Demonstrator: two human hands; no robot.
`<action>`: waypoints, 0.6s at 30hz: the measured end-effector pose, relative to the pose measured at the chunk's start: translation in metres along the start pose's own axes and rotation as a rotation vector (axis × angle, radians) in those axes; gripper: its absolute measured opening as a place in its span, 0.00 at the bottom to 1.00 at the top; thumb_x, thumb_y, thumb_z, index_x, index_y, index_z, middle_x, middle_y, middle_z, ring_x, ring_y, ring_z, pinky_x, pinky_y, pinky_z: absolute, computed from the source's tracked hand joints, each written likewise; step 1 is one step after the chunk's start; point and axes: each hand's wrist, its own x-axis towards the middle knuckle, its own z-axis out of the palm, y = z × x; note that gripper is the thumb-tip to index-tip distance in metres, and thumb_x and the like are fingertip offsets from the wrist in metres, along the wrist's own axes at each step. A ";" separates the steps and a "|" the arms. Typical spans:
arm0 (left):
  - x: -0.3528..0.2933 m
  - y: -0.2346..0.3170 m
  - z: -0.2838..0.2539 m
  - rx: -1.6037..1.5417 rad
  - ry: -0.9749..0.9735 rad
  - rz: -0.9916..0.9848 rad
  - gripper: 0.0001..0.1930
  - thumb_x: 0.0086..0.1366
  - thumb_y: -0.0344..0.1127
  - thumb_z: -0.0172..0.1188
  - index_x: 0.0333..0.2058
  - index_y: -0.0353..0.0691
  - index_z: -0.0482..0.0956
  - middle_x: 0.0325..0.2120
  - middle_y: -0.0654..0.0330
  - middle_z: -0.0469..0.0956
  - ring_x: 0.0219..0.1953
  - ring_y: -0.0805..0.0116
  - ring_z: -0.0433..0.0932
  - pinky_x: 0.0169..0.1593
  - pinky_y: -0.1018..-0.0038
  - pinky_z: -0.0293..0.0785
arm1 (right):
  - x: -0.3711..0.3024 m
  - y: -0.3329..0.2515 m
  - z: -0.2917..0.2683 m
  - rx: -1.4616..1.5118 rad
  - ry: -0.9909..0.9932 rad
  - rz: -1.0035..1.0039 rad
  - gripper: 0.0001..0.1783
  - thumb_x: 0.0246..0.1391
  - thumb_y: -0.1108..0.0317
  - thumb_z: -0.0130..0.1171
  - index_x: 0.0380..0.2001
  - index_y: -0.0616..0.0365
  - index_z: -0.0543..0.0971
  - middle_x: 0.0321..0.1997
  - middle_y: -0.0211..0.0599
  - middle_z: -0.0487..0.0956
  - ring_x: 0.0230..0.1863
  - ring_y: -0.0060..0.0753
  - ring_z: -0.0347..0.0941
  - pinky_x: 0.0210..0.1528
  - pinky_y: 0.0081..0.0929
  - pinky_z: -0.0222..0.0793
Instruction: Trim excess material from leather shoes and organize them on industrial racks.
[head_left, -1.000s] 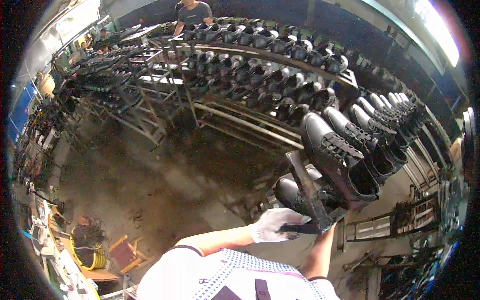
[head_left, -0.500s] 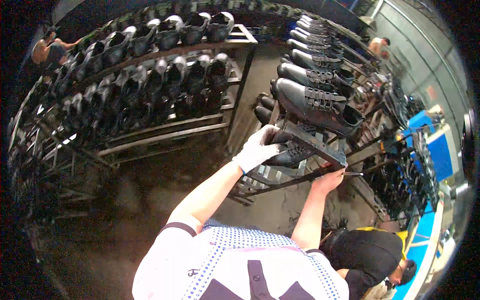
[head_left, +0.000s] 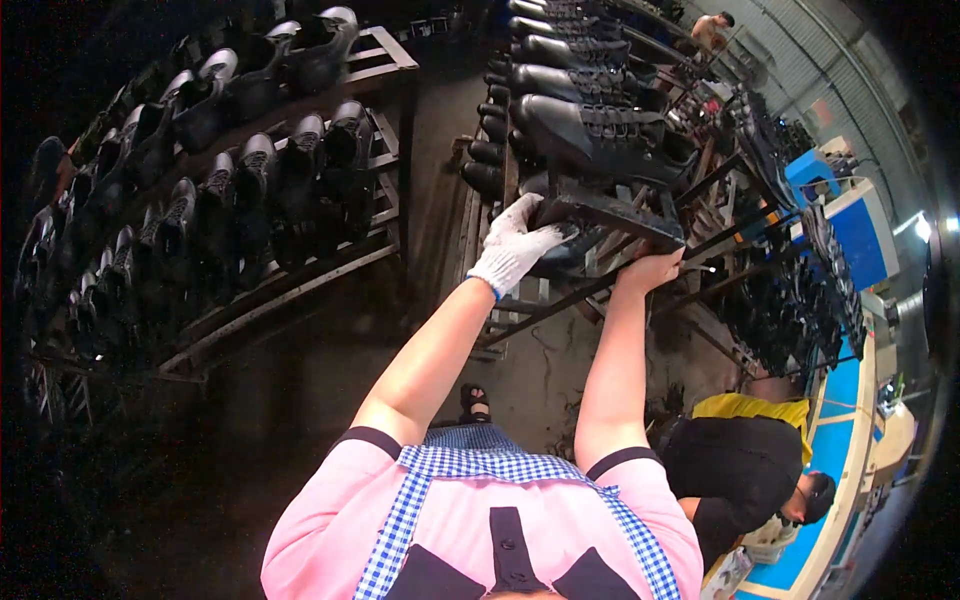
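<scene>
My left hand (head_left: pixel 513 250), in a white knit glove, is closed at the near left corner of a dark metal shoe rack (head_left: pixel 622 217). Beneath the top tier, a black shoe (head_left: pixel 567 258) sits just beside the glove's thumb. My bare right hand (head_left: pixel 648 272) is closed against the underside of the rack's near right corner, its fingertips partly hidden. A small pale tip (head_left: pixel 706 268) sticks out beyond those fingers; what it belongs to is unclear. Black lace-up shoes (head_left: pixel 600 135) stand in a row along the rack's top, toes to the left.
Another rack (head_left: pixel 285 300) with tiers of black shoes stands at left. To the right, more shoes (head_left: pixel 790 320) fill a rack beside a blue-topped workbench (head_left: pixel 840 385). A person in black (head_left: pixel 740 470) bends close by at lower right; another person (head_left: pixel 712 32) is far back.
My arms reach farther forward, and the held rack sits higher and more to the left in view. The left rack looks closer. A sandalled foot now shows below my left forearm.
</scene>
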 end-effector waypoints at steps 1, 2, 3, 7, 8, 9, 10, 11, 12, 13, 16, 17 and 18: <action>0.004 -0.004 0.008 -0.021 -0.006 -0.006 0.17 0.49 0.34 0.64 0.37 0.36 0.72 0.32 0.59 0.76 0.35 0.74 0.72 0.42 0.77 0.68 | 0.009 0.003 0.004 0.029 0.019 -0.053 0.23 0.59 0.55 0.43 0.41 0.68 0.69 0.41 0.40 0.73 0.37 0.34 0.70 0.37 0.28 0.68; 0.008 -0.009 0.017 -0.042 -0.012 -0.014 0.17 0.49 0.34 0.64 0.37 0.36 0.72 0.32 0.59 0.76 0.35 0.74 0.72 0.42 0.77 0.68 | 0.019 0.003 0.004 0.015 0.032 -0.042 0.23 0.59 0.55 0.43 0.41 0.68 0.69 0.41 0.40 0.73 0.37 0.34 0.70 0.37 0.28 0.68; 0.013 -0.016 0.025 0.057 0.012 -0.033 0.18 0.49 0.34 0.64 0.38 0.35 0.72 0.33 0.59 0.76 0.36 0.74 0.72 0.43 0.77 0.68 | 0.028 0.001 0.008 0.021 0.028 -0.044 0.22 0.58 0.55 0.44 0.40 0.67 0.70 0.37 0.40 0.73 0.31 0.33 0.70 0.32 0.28 0.67; 0.011 -0.029 0.060 0.090 0.027 -0.075 0.25 0.48 0.36 0.65 0.44 0.32 0.71 0.38 0.55 0.75 0.41 0.69 0.73 0.48 0.74 0.67 | 0.104 0.026 -0.008 0.017 0.002 0.034 0.20 0.57 0.54 0.43 0.31 0.63 0.71 0.23 0.37 0.73 0.13 0.28 0.63 0.15 0.25 0.59; 0.010 -0.025 0.069 0.095 0.019 -0.102 0.25 0.48 0.36 0.65 0.44 0.32 0.71 0.38 0.55 0.75 0.41 0.69 0.73 0.48 0.74 0.67 | 0.119 0.032 -0.019 0.063 -0.048 0.034 0.20 0.56 0.54 0.43 0.29 0.62 0.72 0.21 0.37 0.73 0.12 0.28 0.62 0.14 0.24 0.57; 0.008 -0.023 0.075 0.146 -0.006 -0.125 0.26 0.47 0.36 0.65 0.45 0.31 0.70 0.39 0.54 0.75 0.42 0.69 0.73 0.49 0.74 0.67 | 0.125 0.035 -0.028 0.044 -0.035 0.049 0.20 0.56 0.54 0.43 0.29 0.62 0.72 0.21 0.37 0.73 0.12 0.28 0.62 0.14 0.24 0.57; 0.011 -0.023 0.077 0.200 -0.028 -0.138 0.27 0.47 0.37 0.65 0.45 0.30 0.69 0.40 0.53 0.75 0.43 0.68 0.73 0.50 0.73 0.67 | 0.127 0.032 -0.024 0.027 -0.156 0.059 0.20 0.56 0.54 0.44 0.34 0.63 0.71 0.27 0.39 0.74 0.18 0.29 0.66 0.16 0.26 0.59; 0.014 -0.049 0.081 0.217 0.029 -0.036 0.29 0.46 0.37 0.65 0.47 0.30 0.67 0.40 0.51 0.75 0.44 0.63 0.74 0.50 0.71 0.68 | 0.131 0.027 -0.018 0.013 -0.277 0.070 0.22 0.55 0.54 0.45 0.40 0.64 0.70 0.33 0.40 0.74 0.23 0.31 0.69 0.18 0.27 0.61; 0.015 -0.054 0.082 0.230 0.035 -0.061 0.29 0.46 0.37 0.65 0.47 0.30 0.67 0.40 0.51 0.75 0.44 0.63 0.74 0.50 0.71 0.68 | 0.118 0.018 0.002 0.023 -0.172 0.084 0.18 0.54 0.53 0.45 0.26 0.57 0.72 0.19 0.32 0.72 0.12 0.26 0.62 0.13 0.21 0.56; 0.020 -0.055 0.084 0.299 0.052 0.070 0.30 0.46 0.36 0.65 0.48 0.31 0.67 0.40 0.50 0.74 0.44 0.61 0.74 0.49 0.71 0.69 | 0.117 0.016 0.009 0.028 -0.199 0.075 0.17 0.54 0.54 0.45 0.26 0.57 0.72 0.20 0.33 0.72 0.13 0.25 0.63 0.13 0.21 0.56; 0.031 -0.044 0.092 0.414 0.067 0.246 0.31 0.45 0.34 0.64 0.49 0.32 0.66 0.39 0.47 0.74 0.44 0.54 0.74 0.48 0.68 0.71 | 0.131 0.029 0.022 0.068 -0.210 0.101 0.16 0.52 0.55 0.45 0.27 0.57 0.73 0.21 0.33 0.74 0.13 0.25 0.64 0.14 0.21 0.56; 0.034 -0.045 0.092 0.572 0.071 0.258 0.32 0.48 0.36 0.64 0.51 0.31 0.63 0.42 0.47 0.74 0.45 0.56 0.74 0.48 0.70 0.70 | 0.134 0.032 0.024 0.039 -0.291 0.101 0.16 0.52 0.56 0.46 0.28 0.58 0.73 0.21 0.34 0.74 0.14 0.26 0.64 0.14 0.21 0.56; 0.038 -0.046 0.091 0.731 0.077 0.273 0.34 0.51 0.37 0.63 0.54 0.30 0.60 0.45 0.46 0.73 0.46 0.58 0.75 0.49 0.71 0.69 | 0.139 0.039 0.028 0.040 -0.293 0.111 0.16 0.52 0.56 0.46 0.28 0.58 0.73 0.21 0.34 0.74 0.14 0.26 0.64 0.14 0.21 0.56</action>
